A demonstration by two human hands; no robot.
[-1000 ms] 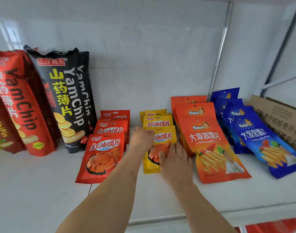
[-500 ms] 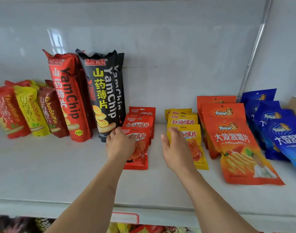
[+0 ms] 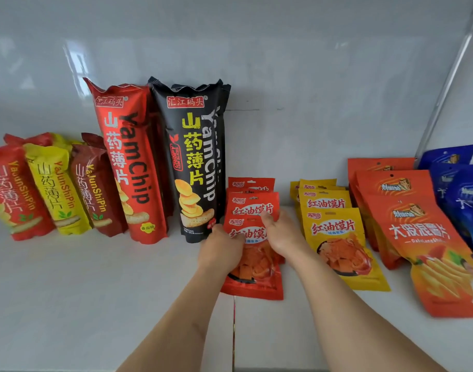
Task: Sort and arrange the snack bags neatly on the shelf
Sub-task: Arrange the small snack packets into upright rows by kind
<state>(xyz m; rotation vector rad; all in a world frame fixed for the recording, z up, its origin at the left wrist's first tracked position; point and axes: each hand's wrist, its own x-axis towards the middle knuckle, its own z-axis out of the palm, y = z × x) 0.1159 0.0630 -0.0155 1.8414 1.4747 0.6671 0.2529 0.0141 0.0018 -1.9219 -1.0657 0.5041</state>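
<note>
Head view: both hands on front red snack bag [image 3: 253, 267], mid shelf [image 3: 95, 285], btwn black chip bag [image 3: 193, 162] & yellow bags [image 3: 337, 237]. Left hand [image 3: 220, 251] grips left edge, right hand [image 3: 282, 234] pinches top-right. Bag long axis runs near-far, leaning on red stack [image 3: 253, 202] behind. Hands equally close.

Tall bags [image 3: 128, 162] red and black [image 3: 192, 162] with yellow lettering; flat packs red [image 3: 253, 264], yellow [image 3: 337, 237], orange [image 3: 423, 237], blue [image 3: 461, 189]; shelf [image 3: 95, 291] white.

Bare shelf [image 3: 82, 291] lay open front-left; black YamChip bag [image 3: 195, 162] and yellow pouches [image 3: 337, 237] hemmed the red pouch stack [image 3: 253, 277].
</note>
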